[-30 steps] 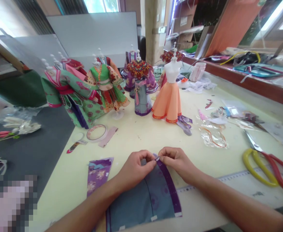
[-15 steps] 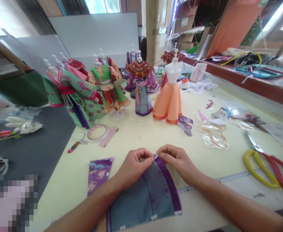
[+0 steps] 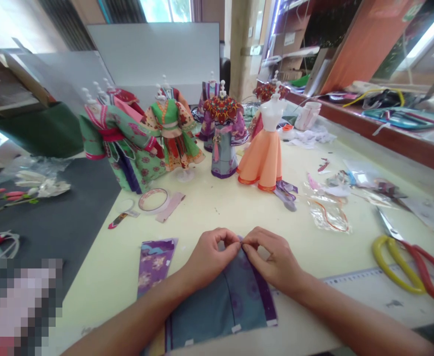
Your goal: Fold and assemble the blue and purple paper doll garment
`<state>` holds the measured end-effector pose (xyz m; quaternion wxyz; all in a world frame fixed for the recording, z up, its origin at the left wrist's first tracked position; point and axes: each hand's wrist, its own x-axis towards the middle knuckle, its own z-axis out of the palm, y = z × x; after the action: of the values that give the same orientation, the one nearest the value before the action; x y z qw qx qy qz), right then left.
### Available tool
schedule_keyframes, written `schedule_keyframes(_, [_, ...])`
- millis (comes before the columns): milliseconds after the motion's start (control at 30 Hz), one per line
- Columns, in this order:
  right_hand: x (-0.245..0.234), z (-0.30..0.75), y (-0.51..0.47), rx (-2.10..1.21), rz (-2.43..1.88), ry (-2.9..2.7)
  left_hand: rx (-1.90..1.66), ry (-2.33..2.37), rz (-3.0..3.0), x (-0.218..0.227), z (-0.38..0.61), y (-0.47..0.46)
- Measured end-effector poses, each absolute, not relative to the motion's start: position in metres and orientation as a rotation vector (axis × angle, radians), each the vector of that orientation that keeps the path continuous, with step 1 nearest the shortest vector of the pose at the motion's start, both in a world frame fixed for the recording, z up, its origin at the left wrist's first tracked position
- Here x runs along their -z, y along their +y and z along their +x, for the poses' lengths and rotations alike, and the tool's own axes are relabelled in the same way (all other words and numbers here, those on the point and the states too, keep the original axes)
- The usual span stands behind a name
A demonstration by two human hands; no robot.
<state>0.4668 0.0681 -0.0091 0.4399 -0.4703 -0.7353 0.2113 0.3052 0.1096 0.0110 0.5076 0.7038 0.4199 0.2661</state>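
A teal paper skirt piece [image 3: 220,309] with a purple border lies flat on the pale yellow table [image 3: 209,212] in front of me. Its far top corner is pinched between the fingertips of my left hand [image 3: 209,257] and my right hand [image 3: 274,259], which meet there, thumbs and forefingers closed. A smaller purple patterned paper piece [image 3: 153,262] rests just left of my left hand.
Several paper-dressed doll mannequins stand at the back, among them an orange-skirted one [image 3: 263,153] and a green robe [image 3: 122,143]. A tape roll [image 3: 153,200] lies mid-table. Yellow and red scissors [image 3: 406,257] and a ruler [image 3: 368,282] are at right; plastic bags [image 3: 326,210] nearby.
Both hands have drawn closer together at the paper's top corner; the small white tab seen between the fingertips is now hidden. The view shifted slightly left.
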Motion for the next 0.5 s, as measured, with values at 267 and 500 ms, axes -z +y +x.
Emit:
schedule_keyframes(267, [0.007, 0.4662, 0.0684, -0.507, -1.228, -1.892, -0.703, 1.083, 1.898, -0.0109, 0.3049, 0.1067])
schedule_keyframes(500, [0.0051, 0.4682, 0.0717, -0.533, -1.261, -1.973, -0.674, 1.076, 1.91, -0.0115, 0.303, 0.1064])
